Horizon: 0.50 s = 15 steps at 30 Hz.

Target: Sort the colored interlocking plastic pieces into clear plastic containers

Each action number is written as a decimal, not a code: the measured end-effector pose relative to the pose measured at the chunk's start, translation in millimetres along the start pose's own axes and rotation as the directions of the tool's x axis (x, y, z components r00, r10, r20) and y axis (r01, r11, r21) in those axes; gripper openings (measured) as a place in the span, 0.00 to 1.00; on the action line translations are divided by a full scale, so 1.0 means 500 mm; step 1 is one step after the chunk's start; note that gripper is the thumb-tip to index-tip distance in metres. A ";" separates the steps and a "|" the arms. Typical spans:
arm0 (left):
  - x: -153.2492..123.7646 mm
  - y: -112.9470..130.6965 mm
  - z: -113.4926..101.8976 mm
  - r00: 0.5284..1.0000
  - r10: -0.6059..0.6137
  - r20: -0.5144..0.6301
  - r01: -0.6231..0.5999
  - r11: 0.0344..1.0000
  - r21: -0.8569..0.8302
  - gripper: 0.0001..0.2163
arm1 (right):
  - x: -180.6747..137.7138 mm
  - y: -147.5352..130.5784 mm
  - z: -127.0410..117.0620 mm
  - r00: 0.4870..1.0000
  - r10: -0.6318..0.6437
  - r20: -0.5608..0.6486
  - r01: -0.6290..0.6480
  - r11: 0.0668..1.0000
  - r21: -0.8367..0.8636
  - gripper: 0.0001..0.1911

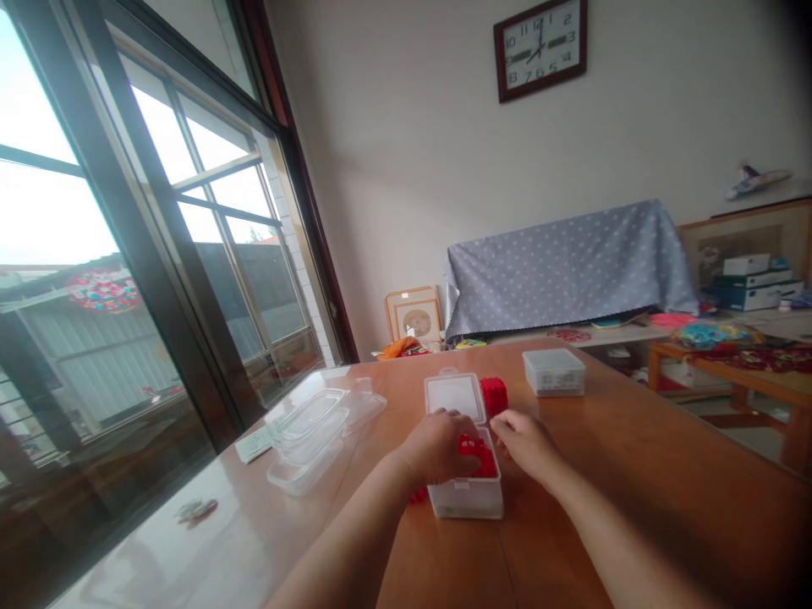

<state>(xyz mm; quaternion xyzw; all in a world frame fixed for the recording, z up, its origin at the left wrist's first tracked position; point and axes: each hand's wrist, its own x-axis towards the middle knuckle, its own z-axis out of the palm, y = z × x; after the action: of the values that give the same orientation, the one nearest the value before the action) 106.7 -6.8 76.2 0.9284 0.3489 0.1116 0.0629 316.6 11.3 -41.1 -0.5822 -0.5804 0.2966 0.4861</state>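
A clear plastic box (466, 501) stands on the wooden table with its hinged lid (452, 396) tipped back. Inside it lie red pieces with an openwork look (487, 461); their exact kind is unclear. My left hand (437, 444) reaches over the box from the left, thumb and fingers curled round a red piece at the opening. At the box's right edge is my right hand (523, 441), its fingers drawn together; whatever they may pinch is hidden. A red bundle (493, 397) sits beside the lid, and a bit of red shows under my left wrist.
Stacked clear plastic containers and lids (314, 431) lie to the left, beside a pale flat packet (255, 444). A closed clear box (554, 372) stands at the back right. A small crumpled item (196, 512) is near the left table edge, by the window.
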 end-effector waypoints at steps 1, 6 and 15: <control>0.005 0.001 0.006 1.000 0.017 0.007 -0.017 1.000 0.008 0.13 | 0.000 0.001 0.000 1.000 -0.005 -0.002 0.005 1.000 0.000 0.19; 0.011 0.005 0.021 0.997 0.069 0.029 -0.070 0.997 0.020 0.09 | 0.001 0.006 0.002 1.000 -0.019 -0.017 0.019 1.000 -0.014 0.19; -0.005 -0.002 0.031 0.999 0.052 -0.006 -0.053 0.998 -0.041 0.11 | 0.002 0.010 0.001 0.998 -0.056 -0.036 0.054 0.996 -0.065 0.18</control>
<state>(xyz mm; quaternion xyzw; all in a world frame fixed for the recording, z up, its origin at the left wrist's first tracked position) 108.0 -8.2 60.8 0.9354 0.3222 0.1229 0.0782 318.3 13.0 -45.4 -0.5866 -0.5962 0.2533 0.4861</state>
